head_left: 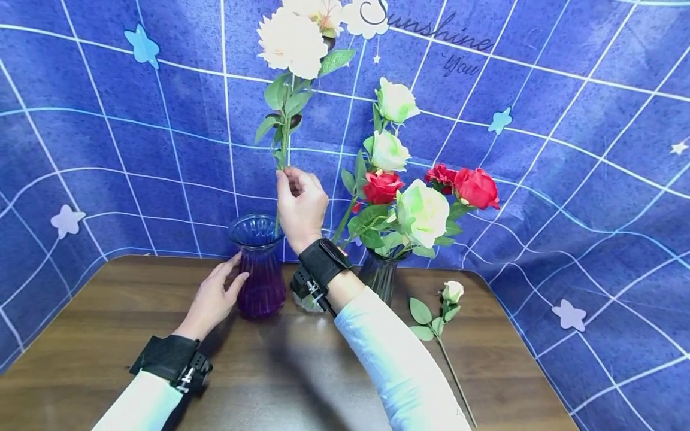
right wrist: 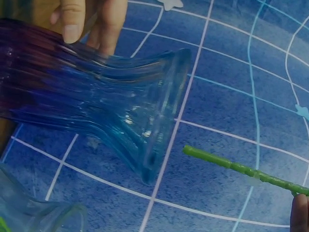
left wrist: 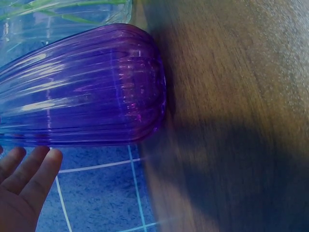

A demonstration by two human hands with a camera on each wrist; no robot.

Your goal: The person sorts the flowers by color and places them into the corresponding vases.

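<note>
My right hand (head_left: 304, 206) pinches the green stem (right wrist: 236, 166) of a tall artificial flower with pale peach blooms (head_left: 293, 45) and green leaves. In the right wrist view, the stem's cut end hangs just off the flared mouth of a ribbed glass vase (head_left: 261, 281), blue at the top and purple below. This vase stands upright on the table. Beside its left side is my left hand (head_left: 215, 293), fingers (left wrist: 38, 176) extended along the glass and the thumb toward the front. Only a fingertip of the right hand shows in its own wrist view.
A clear glass vase (head_left: 309, 303) stands partly behind my right wrist. Right of it, a dark grey vase (head_left: 380, 275) holds red roses (head_left: 477, 188) and white-green roses (head_left: 423, 212). One small white rose (head_left: 453, 292) lies on the wooden table (head_left: 242, 383). Blue patterned cloth (head_left: 178, 149) hangs behind.
</note>
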